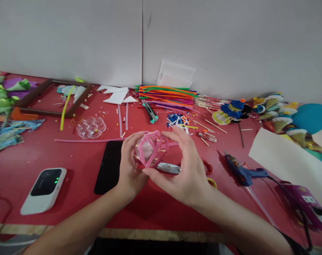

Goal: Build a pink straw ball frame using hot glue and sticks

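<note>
Both hands hold a small rounded cage of pink pipe cleaners above the red table, with something pale and see-through inside it. My left hand wraps round its left side. My right hand curves about the right side, thumb at the lower edge and fingertips at the upper right. Beneath the hands lie scissors, partly covered by my right hand, with red and yellow handles showing. A black phone rests beside my left hand. One long pink pipe cleaner stretches out behind the phone.
A blue glue gun with a cord lies at right, near a purple box. Bundled pipe cleaners, a utility knife and a clear flower-shaped palette are farther back. A white device sits at left, a brown frame behind.
</note>
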Tool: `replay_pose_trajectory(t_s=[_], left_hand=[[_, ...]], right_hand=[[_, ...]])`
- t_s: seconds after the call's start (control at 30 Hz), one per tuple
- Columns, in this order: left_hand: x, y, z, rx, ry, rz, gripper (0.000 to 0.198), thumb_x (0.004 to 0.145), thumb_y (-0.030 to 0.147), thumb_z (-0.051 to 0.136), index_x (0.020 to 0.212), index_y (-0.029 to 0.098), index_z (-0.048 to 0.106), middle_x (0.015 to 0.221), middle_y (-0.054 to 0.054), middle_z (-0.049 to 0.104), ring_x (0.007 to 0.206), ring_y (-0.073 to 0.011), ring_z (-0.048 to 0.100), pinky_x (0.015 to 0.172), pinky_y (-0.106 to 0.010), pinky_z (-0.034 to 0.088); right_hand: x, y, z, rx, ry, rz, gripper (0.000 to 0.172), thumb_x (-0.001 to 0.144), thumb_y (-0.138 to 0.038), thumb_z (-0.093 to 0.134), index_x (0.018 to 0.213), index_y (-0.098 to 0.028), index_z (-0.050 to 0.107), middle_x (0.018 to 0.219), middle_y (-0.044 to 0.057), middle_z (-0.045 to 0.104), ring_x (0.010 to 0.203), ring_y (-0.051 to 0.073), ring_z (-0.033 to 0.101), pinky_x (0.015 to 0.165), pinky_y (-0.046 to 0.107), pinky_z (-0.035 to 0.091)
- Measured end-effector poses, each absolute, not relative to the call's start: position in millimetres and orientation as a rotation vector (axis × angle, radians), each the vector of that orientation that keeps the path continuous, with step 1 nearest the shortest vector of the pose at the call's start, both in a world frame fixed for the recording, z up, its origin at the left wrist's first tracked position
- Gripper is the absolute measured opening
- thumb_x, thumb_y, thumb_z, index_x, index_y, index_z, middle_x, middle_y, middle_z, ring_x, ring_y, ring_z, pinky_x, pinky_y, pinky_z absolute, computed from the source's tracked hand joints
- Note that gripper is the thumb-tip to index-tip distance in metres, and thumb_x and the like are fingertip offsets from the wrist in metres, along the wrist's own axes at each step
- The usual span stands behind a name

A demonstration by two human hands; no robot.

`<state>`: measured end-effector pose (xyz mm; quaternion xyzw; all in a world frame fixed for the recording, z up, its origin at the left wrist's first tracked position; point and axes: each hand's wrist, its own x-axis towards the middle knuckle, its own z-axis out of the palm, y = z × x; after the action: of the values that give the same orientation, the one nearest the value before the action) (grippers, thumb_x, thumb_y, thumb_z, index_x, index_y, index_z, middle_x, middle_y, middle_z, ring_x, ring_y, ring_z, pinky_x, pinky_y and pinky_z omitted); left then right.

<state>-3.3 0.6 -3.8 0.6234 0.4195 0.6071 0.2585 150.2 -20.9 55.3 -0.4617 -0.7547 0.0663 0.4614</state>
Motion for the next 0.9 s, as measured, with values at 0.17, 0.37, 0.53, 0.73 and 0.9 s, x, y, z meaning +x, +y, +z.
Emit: replay_pose_trajectory(t_s=[0.17, 0.37, 0.53, 0.73, 0.9], left_hand=[[-6.3, 1.4, 0.7, 1.945, 1.238, 1.664, 0.069, 0.079, 0.049, 0.082, 0.139, 0.032, 0.053, 0.138, -0.011, 0.058, 0.135, -0.0330, 0.054, 0.113, -0.058, 0.046], [-7.5, 0.8, -0.2, 1.892, 1.183, 1.642, 0.073, 0.079, 0.048, 0.084, 0.142, 0.032, 0.051, 0.140, -0.011, 0.056, 0.137, -0.0318, 0.053, 0.112, -0.054, 0.048], [-6.7, 1.3, -0.5, 1.894, 1.154, 1.670, 0.067, 0.081, 0.047, 0.082, 0.140, 0.032, 0.054, 0.137, -0.010, 0.059, 0.137, -0.0306, 0.052, 0.113, -0.052, 0.046], [-5.3, 1.4, 0.9, 1.897, 1.204, 1.677, 0.063, 0.082, 0.047, 0.080, 0.138, 0.032, 0.054, 0.136, -0.009, 0.060, 0.135, -0.0299, 0.054, 0.111, -0.051, 0.049], [-4.5, 0.8, 2.2, 1.912, 1.245, 1.681, 0.057, 0.086, 0.046, 0.078, 0.137, 0.031, 0.056, 0.135, -0.009, 0.060, 0.134, -0.0281, 0.054, 0.112, -0.050, 0.049]], right_hand=[[150.3, -22.2, 58.2, -1.148, -1.850, 0.198, 0.086, 0.086, -0.040, 0.074, 0.154, -0.019, 0.027, 0.137, 0.020, 0.061, 0.126, 0.036, 0.063, 0.106, 0.063, 0.054], [151.2, -21.2, 58.3, -1.167, -1.851, 0.193, 0.086, 0.087, -0.040, 0.074, 0.155, -0.019, 0.025, 0.139, 0.021, 0.059, 0.129, 0.036, 0.061, 0.108, 0.063, 0.052], [151.2, -22.0, 57.2, -1.167, -1.855, 0.218, 0.090, 0.087, -0.039, 0.075, 0.157, -0.019, 0.023, 0.139, 0.021, 0.059, 0.130, 0.035, 0.060, 0.109, 0.062, 0.051], [149.3, -24.0, 55.9, -1.188, -1.853, 0.241, 0.094, 0.086, -0.039, 0.074, 0.159, -0.021, 0.019, 0.140, 0.019, 0.059, 0.130, 0.036, 0.060, 0.109, 0.066, 0.050], [148.2, -24.3, 55.0, -1.203, -1.850, 0.260, 0.092, 0.086, -0.037, 0.074, 0.159, -0.021, 0.020, 0.141, 0.019, 0.058, 0.130, 0.036, 0.060, 0.109, 0.064, 0.051]])
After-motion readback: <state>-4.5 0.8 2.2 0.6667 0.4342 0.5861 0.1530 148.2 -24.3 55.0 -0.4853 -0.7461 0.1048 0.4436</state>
